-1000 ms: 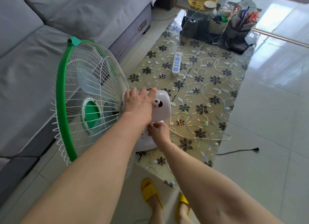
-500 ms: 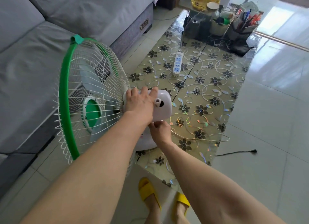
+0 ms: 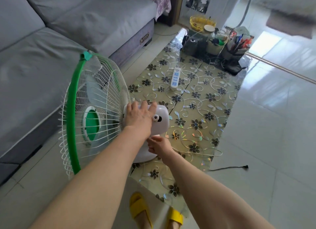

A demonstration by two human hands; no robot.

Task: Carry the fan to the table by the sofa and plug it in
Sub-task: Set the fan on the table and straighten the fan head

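A white fan (image 3: 161,119) with a green-rimmed wire cage (image 3: 72,116) stands on the near left part of the low flower-patterned table (image 3: 201,109), its cage facing the sofa. My left hand (image 3: 139,115) lies over the top of the fan's white motor housing, gripping it. My right hand (image 3: 158,146) holds the fan's neck just above its white base. The fan's white cord (image 3: 201,154) loops across the table toward the right edge. A white power strip (image 3: 176,77) lies farther back on the table.
A grey sofa (image 3: 51,40) runs along the left, close to the cage. Pen holders, jars and a yellow wire basket (image 3: 202,22) crowd the table's far end. A black cable end (image 3: 245,167) lies on the tiled floor at right. My feet in yellow slippers (image 3: 139,210) are below.
Both hands stay on the fan in the same grip. The fan has barely shifted; the view has tilted up and shows more of the room's far end.
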